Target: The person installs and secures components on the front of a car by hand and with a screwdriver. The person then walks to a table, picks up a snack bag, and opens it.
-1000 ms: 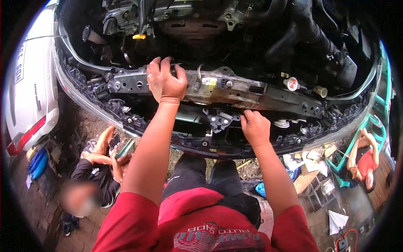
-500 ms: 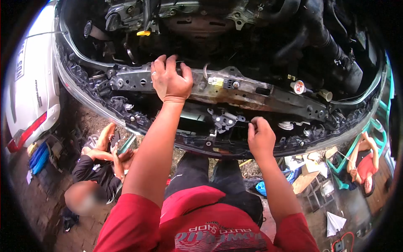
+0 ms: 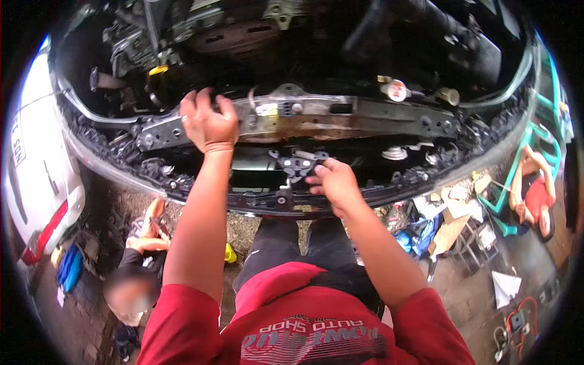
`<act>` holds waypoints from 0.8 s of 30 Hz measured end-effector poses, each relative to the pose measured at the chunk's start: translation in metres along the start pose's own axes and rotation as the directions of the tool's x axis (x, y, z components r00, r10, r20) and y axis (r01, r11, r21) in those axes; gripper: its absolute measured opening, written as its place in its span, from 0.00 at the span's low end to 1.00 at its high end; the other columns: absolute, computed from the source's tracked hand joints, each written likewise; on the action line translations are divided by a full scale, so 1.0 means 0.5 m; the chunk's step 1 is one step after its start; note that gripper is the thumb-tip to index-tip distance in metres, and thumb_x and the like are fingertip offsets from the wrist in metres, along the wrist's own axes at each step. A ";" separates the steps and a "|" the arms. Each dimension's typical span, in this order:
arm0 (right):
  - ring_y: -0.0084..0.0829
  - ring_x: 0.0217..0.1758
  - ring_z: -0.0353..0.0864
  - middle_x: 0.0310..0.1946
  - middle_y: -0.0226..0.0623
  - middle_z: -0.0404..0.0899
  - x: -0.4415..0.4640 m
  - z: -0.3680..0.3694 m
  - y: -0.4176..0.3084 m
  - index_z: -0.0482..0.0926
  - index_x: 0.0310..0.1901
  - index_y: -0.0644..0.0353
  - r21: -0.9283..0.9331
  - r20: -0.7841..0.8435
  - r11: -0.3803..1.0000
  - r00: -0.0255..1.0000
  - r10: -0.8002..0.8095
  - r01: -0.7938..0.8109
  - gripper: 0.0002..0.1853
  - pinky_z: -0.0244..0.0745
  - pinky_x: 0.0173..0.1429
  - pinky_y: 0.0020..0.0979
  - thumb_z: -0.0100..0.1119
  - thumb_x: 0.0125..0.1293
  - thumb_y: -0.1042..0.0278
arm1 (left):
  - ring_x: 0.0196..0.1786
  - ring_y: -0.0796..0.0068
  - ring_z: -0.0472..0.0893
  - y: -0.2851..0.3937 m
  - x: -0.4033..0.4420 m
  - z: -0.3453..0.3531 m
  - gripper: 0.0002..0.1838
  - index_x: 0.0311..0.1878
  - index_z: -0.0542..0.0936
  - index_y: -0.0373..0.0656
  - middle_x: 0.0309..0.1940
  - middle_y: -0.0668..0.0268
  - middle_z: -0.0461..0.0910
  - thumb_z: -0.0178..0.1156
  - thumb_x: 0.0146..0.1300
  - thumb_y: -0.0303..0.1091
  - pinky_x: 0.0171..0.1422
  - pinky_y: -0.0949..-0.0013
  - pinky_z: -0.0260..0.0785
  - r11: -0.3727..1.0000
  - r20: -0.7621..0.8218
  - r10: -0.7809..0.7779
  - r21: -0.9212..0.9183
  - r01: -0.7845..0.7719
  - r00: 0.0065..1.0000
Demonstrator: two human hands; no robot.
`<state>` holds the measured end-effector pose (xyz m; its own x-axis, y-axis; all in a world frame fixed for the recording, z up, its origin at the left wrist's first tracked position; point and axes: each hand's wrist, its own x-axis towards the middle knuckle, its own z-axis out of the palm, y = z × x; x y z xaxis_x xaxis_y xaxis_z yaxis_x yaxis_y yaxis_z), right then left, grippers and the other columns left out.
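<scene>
A metal crossbar [image 3: 322, 119] spans the front of a car's open engine bay. My left hand [image 3: 210, 121] rests over the bar's left part, its fingers wrapped over the top edge. Below the bar's middle sits a black latch [image 3: 298, 164] with a spring and bright rivets. My right hand [image 3: 333, 184] is at the latch's right side, with its fingertips touching or very near it; the fingers are bent and slightly apart, with nothing visible between them. A white-and-red cap [image 3: 396, 91] lies behind the bar, to the right.
A white car [image 3: 42, 158] stands at the left. One person [image 3: 137, 280] sits low at the lower left, another [image 3: 536, 198] at the right by a green chair [image 3: 544, 137]. Cardboard [image 3: 450, 231], a blue bag [image 3: 420, 234] and a red cable [image 3: 532, 313] lie on the ground.
My right hand has moved left to the latch from beside it, and its fingers have spread a little. My left hand stays on the bar, while the camera view has shifted.
</scene>
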<state>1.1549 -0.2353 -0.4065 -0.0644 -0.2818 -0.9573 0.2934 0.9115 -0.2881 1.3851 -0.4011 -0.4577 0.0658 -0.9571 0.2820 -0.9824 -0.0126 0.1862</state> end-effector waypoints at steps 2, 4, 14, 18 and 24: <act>0.27 0.42 0.85 0.44 0.36 0.85 0.015 0.013 0.037 0.84 0.51 0.66 0.168 -0.062 0.985 0.998 -0.020 0.030 0.10 0.77 0.38 0.30 0.56 0.79 0.71 | 0.60 0.45 0.81 0.000 0.000 0.001 0.17 0.52 0.88 0.45 0.57 0.51 0.82 0.66 0.63 0.42 0.64 0.48 0.75 1.000 -0.016 0.019 0.003 -0.019 1.000; 0.25 0.43 0.82 0.46 0.32 0.84 0.020 0.017 0.057 0.83 0.52 0.62 0.298 -0.103 0.955 0.994 0.024 0.008 0.08 0.74 0.39 0.29 0.57 0.79 0.70 | 0.60 0.45 0.81 -0.001 -0.003 0.006 0.17 0.52 0.88 0.45 0.57 0.51 0.82 0.66 0.63 0.42 0.65 0.47 0.75 1.000 -0.022 0.029 0.007 -0.029 0.999; 0.24 0.27 0.74 0.28 0.29 0.75 0.083 0.012 0.110 0.73 0.32 0.55 0.573 -0.106 0.812 0.992 -0.067 0.116 0.11 0.66 0.27 0.27 0.65 0.71 0.73 | 0.57 0.44 0.81 0.006 0.002 0.001 0.14 0.47 0.88 0.42 0.53 0.49 0.82 0.65 0.62 0.37 0.63 0.46 0.75 0.997 -0.060 0.077 0.005 -0.077 0.995; 0.18 0.22 0.64 0.24 0.20 0.64 0.092 0.008 0.111 0.63 0.27 0.45 0.536 -0.128 0.828 0.985 -0.115 0.166 0.20 0.57 0.25 0.25 0.64 0.70 0.74 | 0.57 0.44 0.81 0.008 0.006 -0.012 0.16 0.49 0.87 0.40 0.51 0.49 0.82 0.63 0.62 0.38 0.62 0.46 0.75 0.998 -0.006 0.058 -0.010 -0.058 0.998; 0.27 0.35 0.72 0.28 0.35 0.77 0.169 -0.006 0.178 0.75 0.33 0.67 0.081 -0.261 0.946 0.923 -0.283 0.313 0.11 0.70 0.42 0.39 0.65 0.70 0.70 | 0.59 0.44 0.79 0.022 0.005 -0.026 0.14 0.46 0.86 0.43 0.54 0.52 0.80 0.66 0.59 0.38 0.64 0.47 0.74 0.998 -0.023 -0.030 -0.056 0.029 0.999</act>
<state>1.1727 -0.1772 -0.5130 -0.3917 -0.4397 -0.8082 0.3351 0.7499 -0.5704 1.3767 -0.4000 -0.4427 0.0996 -0.9494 0.2978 -0.9688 -0.0243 0.2466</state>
